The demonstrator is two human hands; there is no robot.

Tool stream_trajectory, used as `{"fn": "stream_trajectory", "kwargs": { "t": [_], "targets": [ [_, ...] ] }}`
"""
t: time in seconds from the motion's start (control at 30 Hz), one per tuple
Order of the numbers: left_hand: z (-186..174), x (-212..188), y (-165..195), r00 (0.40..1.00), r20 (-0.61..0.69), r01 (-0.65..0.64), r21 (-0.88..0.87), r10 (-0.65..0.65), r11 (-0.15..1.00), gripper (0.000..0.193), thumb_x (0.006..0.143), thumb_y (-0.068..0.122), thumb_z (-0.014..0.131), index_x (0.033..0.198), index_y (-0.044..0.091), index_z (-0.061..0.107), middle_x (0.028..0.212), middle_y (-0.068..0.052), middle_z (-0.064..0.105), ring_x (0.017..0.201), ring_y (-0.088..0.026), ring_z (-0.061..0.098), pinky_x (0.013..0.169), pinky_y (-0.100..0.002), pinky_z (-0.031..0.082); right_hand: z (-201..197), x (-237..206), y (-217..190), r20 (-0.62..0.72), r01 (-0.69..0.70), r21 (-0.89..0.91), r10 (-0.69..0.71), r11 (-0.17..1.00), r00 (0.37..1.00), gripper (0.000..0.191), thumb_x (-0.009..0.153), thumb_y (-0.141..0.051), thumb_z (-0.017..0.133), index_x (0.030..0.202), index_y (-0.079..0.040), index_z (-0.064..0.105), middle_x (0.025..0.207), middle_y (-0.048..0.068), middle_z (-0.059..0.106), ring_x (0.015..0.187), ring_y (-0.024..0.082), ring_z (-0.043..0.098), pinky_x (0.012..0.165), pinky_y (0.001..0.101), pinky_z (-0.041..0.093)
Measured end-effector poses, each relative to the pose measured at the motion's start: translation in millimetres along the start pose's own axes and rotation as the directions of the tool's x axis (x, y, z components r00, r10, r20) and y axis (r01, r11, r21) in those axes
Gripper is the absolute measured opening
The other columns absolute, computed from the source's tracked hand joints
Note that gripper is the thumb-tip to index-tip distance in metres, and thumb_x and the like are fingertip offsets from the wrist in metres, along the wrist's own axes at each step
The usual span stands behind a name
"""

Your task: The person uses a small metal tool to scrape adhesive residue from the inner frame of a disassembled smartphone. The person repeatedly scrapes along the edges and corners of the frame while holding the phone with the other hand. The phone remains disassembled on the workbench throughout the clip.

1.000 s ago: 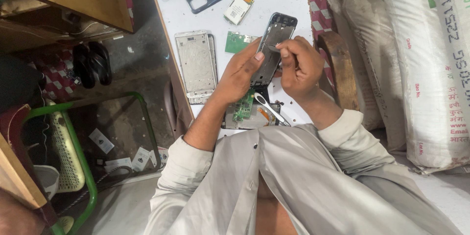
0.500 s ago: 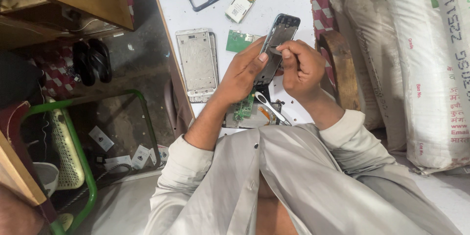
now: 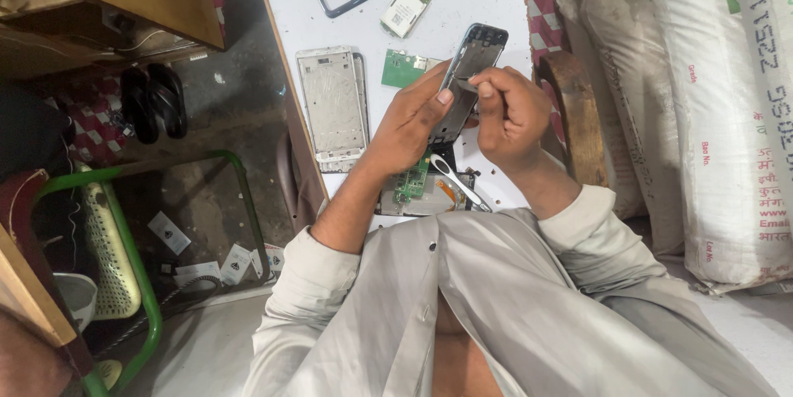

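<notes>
Two hands hold a dark phone body (image 3: 467,83) above the white table (image 3: 487,0): the left hand (image 3: 413,124) grips its lower half, thumb on its face, while the right hand (image 3: 508,112) pinches closed at its right edge. Beside lie a silver phone frame (image 3: 333,108) and a green circuit board (image 3: 402,69); under the wrists rest metal tweezers (image 3: 457,182) and another opened phone (image 3: 413,190).
</notes>
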State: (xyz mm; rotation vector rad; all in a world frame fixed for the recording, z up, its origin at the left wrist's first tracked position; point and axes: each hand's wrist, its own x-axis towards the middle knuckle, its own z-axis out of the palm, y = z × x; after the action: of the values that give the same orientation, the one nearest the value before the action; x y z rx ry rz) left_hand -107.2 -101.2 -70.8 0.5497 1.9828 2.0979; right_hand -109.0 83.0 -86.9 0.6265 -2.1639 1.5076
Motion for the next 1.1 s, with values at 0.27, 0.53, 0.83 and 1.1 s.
{"fn": "stream_trajectory", "kwargs": {
  "t": [0.27, 0.53, 0.83, 1.1],
  "targets": [
    [0.1, -0.7, -0.4, 1.000, 0.009, 0.019, -0.035, -0.018, 0.999, 0.045, 0.113, 0.032, 0.042, 0.131, -0.005, 0.059, 0.137, -0.017, 0.058, 0.121, -0.026, 0.060, 0.108, -0.034, 0.047, -0.2, -0.5, -1.3, -0.004, 0.006, -0.011, -0.006, 1.000, 1.000, 0.011, 0.110, -0.006, 0.059, 0.106, 0.002, 0.066, 0.081, 0.011, 0.062, 0.065, 0.018, 0.054, 0.058, 0.0304, 0.040],
    [4.1, -3.3, -6.4, 1.000, 0.002, 0.003, -0.024, -0.003, 1.000, 0.045, 0.113, 0.032, 0.043, 0.133, -0.005, 0.058, 0.142, -0.018, 0.057, 0.125, -0.028, 0.060, 0.112, -0.036, 0.046, -0.3, -4.9, 1.3, -0.026, 0.057, -0.038, -0.058, 0.998, 0.998, 0.011, 0.111, -0.005, 0.057, 0.107, 0.002, 0.064, 0.088, 0.014, 0.066, 0.068, 0.018, 0.058, 0.063, 0.0323, 0.044],
    [0.3, -2.6, -5.9, 1.000, 0.017, -0.003, -0.002, 0.003, 1.000, 0.046, 0.114, 0.034, 0.042, 0.133, -0.005, 0.060, 0.137, -0.017, 0.060, 0.122, -0.027, 0.060, 0.111, -0.035, 0.046, 0.4, -3.8, 2.7, 0.023, 0.126, -0.085, -0.125, 0.988, 0.992, 0.010, 0.107, -0.003, 0.060, 0.102, 0.003, 0.065, 0.074, 0.010, 0.058, 0.061, 0.021, 0.051, 0.058, 0.0344, 0.038],
    [2.7, 1.7, -4.2, 1.000, 0.015, -0.004, -0.017, 0.004, 1.000, 0.045, 0.114, 0.033, 0.042, 0.130, -0.005, 0.059, 0.131, -0.016, 0.060, 0.117, -0.025, 0.060, 0.107, -0.034, 0.047, -2.1, -1.6, 4.0, 0.001, 0.050, -0.072, -0.050, 0.996, 0.999, 0.011, 0.108, -0.005, 0.059, 0.104, 0.001, 0.066, 0.075, 0.010, 0.059, 0.062, 0.019, 0.054, 0.059, 0.0334, 0.041]
  ]
}}
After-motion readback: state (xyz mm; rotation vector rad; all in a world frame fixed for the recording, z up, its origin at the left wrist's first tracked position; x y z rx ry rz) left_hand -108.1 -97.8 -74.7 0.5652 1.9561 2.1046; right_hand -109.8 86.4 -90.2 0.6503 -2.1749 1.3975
